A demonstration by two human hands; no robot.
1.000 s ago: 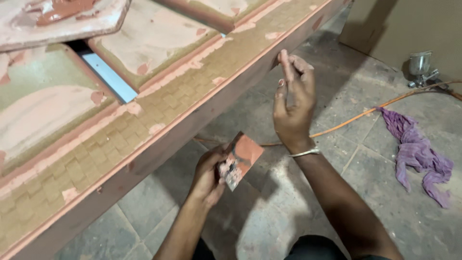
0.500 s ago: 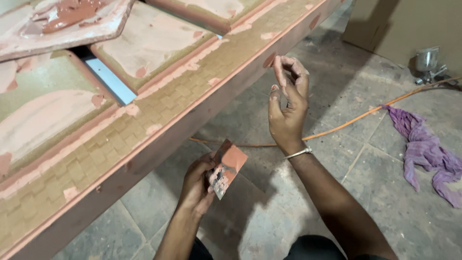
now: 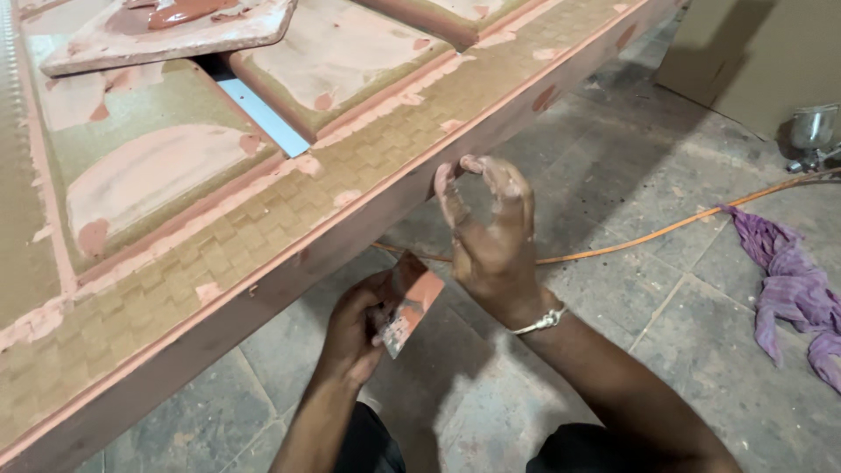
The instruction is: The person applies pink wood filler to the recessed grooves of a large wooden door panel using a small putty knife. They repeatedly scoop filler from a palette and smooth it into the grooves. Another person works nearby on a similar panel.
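Right hand (image 3: 492,236) raised beside the door's edge, fingers (image 3: 508,184) curled, thumb and forefinger tips drawn near each other in a ring — smeared with pale reddish putty, closed on nothing visible. Thin bracelet (image 3: 541,321) at the wrist. Palm turned away from the camera, fingertips close to the edge face of the door (image 3: 263,228), whether touching it cannot be told.

Left hand (image 3: 355,328) lower down, fingers wrapped tight round the handle of a putty knife (image 3: 410,302) — blade pointing up and to the right, coated in orange-red filler, just beside the right wrist. Knife below the door's edge, over the floor, apart from the wood.

Door lying flat, raised off the floor, running diagonally from lower left to upper right: woven-pattern frame, recessed panels, pink filler patches along seams and corners. Flat board (image 3: 175,31) with a dark red putty blob resting on the door at top left; pale blue strip (image 3: 254,109) showing in a gap between panels.

Beyond: grey stone-tile floor (image 3: 613,289), orange cable (image 3: 666,229) crossing it behind the right hand, purple rag (image 3: 793,289) crumpled at right, metal spray gun (image 3: 810,136) partly seen at the far right edge, brown board (image 3: 753,52) leaning behind it.
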